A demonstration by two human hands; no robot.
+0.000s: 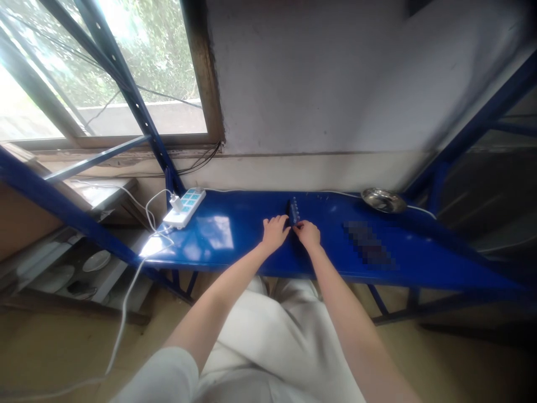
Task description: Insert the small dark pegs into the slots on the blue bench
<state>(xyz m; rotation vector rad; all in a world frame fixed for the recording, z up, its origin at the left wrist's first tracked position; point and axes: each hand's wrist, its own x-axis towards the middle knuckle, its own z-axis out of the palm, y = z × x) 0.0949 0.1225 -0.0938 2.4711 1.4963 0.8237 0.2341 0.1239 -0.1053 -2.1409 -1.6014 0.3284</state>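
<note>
A small dark, narrow block with a row of pale, see-through knobs along its right side (294, 209) is on the blue tabletop between my hands. Its exact kind is too small to tell. My left hand (274, 232) is at its left edge, fingers bent and thumb towards the block's near end. From the right, my right hand (309, 233) pinches the near end between thumb and fingertips. A few tiny pale bits (322, 197) lie behind it, near the table's back edge.
The blue metal table (247, 246) stands against the wall. At left lies a white power strip (187, 208) with a plug and trailing cable (124, 313). A shiny metal bowl-like dish (383, 200) sits back right; a blurred-out dark item (370, 245) lies nearer. Blue posts (134, 101) rise at the sides.
</note>
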